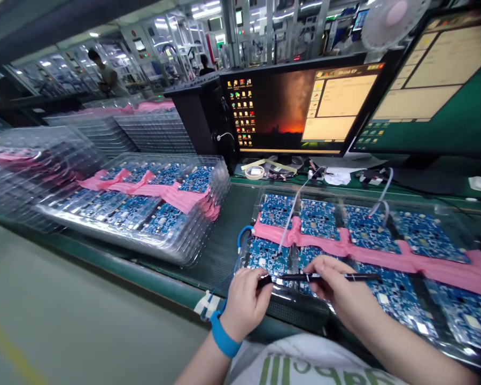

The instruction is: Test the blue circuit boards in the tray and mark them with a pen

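My left hand (pixel 246 299), with a blue wrist strap (pixel 225 337), is closed around a short black pen cap (pixel 263 282). In my right hand (pixel 332 286) is a slim black marker pen (pixel 363 277), its tip pointing left toward the cap, a small gap between them. Both hands are over the front edge of a clear plastic tray (pixel 291 295) of blue circuit boards (pixel 318 216). A pink strip (pixel 374 256) runs across the middle of the boards. Thin white cables (pixel 292 211) reach down onto two of the boards.
Left of the tray stands a stack of clear trays (pixel 184 248) with boards and pink strips. More tray stacks (pixel 152 133) rise behind. Two monitors (pixel 284 112) and a black computer case (pixel 198 115) line the back. A tape roll (pixel 254 171) lies before them. Another person (pixel 106 75) stands far off.
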The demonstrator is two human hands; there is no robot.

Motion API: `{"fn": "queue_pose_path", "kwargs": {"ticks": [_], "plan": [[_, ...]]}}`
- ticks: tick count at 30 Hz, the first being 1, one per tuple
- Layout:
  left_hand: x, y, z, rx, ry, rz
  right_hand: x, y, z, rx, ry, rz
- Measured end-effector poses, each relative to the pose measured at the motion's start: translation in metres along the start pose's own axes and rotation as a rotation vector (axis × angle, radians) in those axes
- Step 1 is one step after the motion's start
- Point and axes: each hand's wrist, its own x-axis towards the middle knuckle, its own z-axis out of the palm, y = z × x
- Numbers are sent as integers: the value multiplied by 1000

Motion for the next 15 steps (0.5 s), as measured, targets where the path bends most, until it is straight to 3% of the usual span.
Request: {"fn": "queue_pose_path", "kwargs": {"ticks": [3, 6, 15], "plan": [[3, 13, -2, -31, 9, -19, -4, 1, 0, 106, 20, 37], [6, 22, -6, -54, -3, 28, -6, -1, 0, 56, 16, 39], [14, 44, -8, -69, -172, 194, -19, 5, -5, -130, -176, -94]]}}
